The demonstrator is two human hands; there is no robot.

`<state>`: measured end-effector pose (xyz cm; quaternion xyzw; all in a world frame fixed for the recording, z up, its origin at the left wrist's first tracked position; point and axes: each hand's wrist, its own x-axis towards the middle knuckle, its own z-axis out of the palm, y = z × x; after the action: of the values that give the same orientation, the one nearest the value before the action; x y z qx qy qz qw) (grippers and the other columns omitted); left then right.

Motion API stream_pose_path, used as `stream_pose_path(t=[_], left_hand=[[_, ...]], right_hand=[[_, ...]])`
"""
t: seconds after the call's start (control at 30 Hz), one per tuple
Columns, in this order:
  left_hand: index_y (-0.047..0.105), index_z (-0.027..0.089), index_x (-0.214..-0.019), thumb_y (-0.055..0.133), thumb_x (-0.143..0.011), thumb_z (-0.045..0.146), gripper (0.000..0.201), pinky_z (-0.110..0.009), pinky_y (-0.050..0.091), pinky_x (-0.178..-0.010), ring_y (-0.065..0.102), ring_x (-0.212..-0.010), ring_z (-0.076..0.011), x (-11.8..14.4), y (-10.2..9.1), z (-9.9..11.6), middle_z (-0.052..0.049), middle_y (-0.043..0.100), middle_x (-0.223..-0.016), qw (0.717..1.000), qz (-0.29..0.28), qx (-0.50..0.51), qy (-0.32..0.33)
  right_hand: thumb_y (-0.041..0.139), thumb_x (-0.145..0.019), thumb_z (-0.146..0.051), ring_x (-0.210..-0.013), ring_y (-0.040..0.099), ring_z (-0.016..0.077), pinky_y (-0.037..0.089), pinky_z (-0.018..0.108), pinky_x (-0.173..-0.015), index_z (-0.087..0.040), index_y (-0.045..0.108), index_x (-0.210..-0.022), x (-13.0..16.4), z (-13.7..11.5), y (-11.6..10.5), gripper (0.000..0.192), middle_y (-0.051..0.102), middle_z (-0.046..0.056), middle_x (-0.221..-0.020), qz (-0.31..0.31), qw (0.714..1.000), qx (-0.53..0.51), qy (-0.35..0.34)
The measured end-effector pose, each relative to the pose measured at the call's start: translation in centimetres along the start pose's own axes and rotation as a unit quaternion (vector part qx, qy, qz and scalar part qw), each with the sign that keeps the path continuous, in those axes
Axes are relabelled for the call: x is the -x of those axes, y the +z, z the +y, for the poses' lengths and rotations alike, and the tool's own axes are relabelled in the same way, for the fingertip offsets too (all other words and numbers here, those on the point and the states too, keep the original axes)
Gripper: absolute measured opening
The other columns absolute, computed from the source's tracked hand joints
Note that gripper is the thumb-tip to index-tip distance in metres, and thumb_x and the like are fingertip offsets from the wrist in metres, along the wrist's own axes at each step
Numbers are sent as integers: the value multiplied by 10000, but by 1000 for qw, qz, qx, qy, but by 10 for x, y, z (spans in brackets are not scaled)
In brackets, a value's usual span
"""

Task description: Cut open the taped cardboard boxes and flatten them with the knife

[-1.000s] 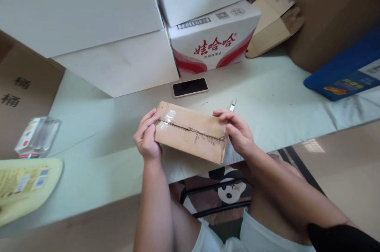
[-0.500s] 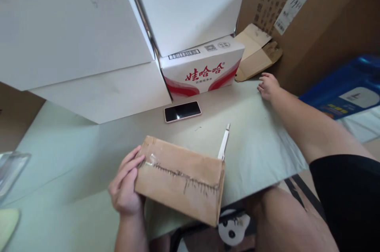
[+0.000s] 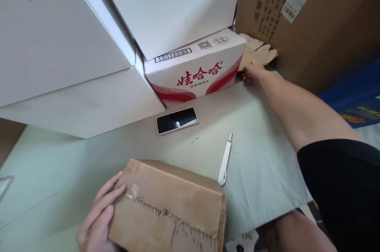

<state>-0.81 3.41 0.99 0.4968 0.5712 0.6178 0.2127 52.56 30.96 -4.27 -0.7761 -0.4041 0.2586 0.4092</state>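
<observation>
The brown cardboard parcel [image 3: 169,208] lies at the near edge of the worktop [image 3: 261,172], its top crossed by a rough, torn seam with a piece of clear tape at the left end. The left hand [image 3: 97,220] holds its left side: the fingers [image 3: 111,195] are almost straight and lie flat on the top corner, and the thumb is hidden, so I cannot tell how firmly it grips.

The right hand [image 3: 252,73] is far away at the back of the worktop, at a crumpled piece of brown cardboard [image 3: 259,52] beside the red and white carton [image 3: 196,69]. Its fingers are mostly hidden, so I cannot tell whether they are open or closed.

Between the two hands, the pale green, smooth worktop has free room. There lie only a thin white cutter [image 3: 225,161], just beside the parcel's far right corner, and a flat phone [image 3: 177,120] with a dark screen, near the carton. Large white boxes [image 3: 89,46] fill the back left.
</observation>
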Motion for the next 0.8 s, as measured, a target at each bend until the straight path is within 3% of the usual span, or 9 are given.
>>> stream_pose_path(t=[0.07, 0.13, 0.3, 0.4, 0.5, 0.6, 0.73, 0.8], left_hand=[[827, 302, -755, 634, -701, 280, 201, -466, 457, -1136, 694, -1058, -273, 0, 0, 0, 5, 809, -1044, 1000, -3, -3, -10], [828, 302, -766, 631, -711, 287, 205, -451, 463, -1126, 691, -1077, -267, 0, -1, -1, 10, 806, -1061, 1000, -3, -1, -17], [829, 293, -781, 606, -714, 265, 235, -368, 506, -1052, 701, -1066, -225, -2, 1, -5, 20, 804, -1076, 999, -22, 43, -9], [826, 245, -786, 590, -723, 246, 245, -406, 502, -1063, 701, -1073, -252, -2, 3, -9, -28, 801, -1075, 997, -25, 74, -2], [806, 191, -776, 587, -719, 240, 231, -444, 485, -1082, 689, -1101, -284, -1, 1, -16, -77, 789, -1068, 993, -22, 115, -11], [768, 181, -751, 614, -692, 263, 185, -426, 470, -1084, 670, -1129, -277, -5, -10, -28, -81, 778, -979, 984, 44, 161, -55], [718, 202, -857, 612, -643, 282, 252, -310, 532, -797, 668, -859, -183, -17, -32, -41, -16, 729, -849, 921, 128, 263, -255], [690, 208, -850, 615, -611, 247, 254, -245, 495, -694, 636, -771, -141, -19, -36, -42, 14, 700, -798, 891, 135, 290, -321]], right_hand=[[714, -815, -293, -829, 677, 289, 541, 502, -786, -167, 678, -992, 6, 3, 3, 221, 647, 104, -737, -6, 996, 71, 48], [730, -776, -216, -837, 673, 300, 528, 529, -826, -137, 679, -982, 14, 6, 4, 226, 652, 115, -719, -4, 994, 95, 50], [640, -796, -199, -949, 693, 265, 536, 488, -910, -142, 526, -1355, 47, 2, 3, 574, 711, 145, -1022, 0, 999, 52, -4], [644, -746, -171, -1083, 677, 277, 518, 490, -999, -157, 537, -1354, 84, -6, 0, 618, 690, 168, -1187, -36, 997, 49, -41], [650, -692, -146, -1258, 608, 300, 442, 495, -1130, -156, 599, -1266, 144, -11, -5, 577, 640, 182, -1326, -67, 991, 54, -101], [622, -730, -186, -1333, 562, 306, 356, 518, -1207, -159, 632, -1200, 224, -11, -6, 471, 633, 173, -1353, -100, 981, 50, -162], [582, -841, -311, -1166, 683, 288, 470, 559, -1114, -241, 681, -1131, 334, -7, 15, 314, 733, 94, -1195, -211, 951, 26, -224], [578, -898, -402, -1359, 572, 300, 418, 552, -1172, -259, 640, -1271, 374, -10, 38, 404, 618, 111, -1436, -286, 920, -1, -268]])
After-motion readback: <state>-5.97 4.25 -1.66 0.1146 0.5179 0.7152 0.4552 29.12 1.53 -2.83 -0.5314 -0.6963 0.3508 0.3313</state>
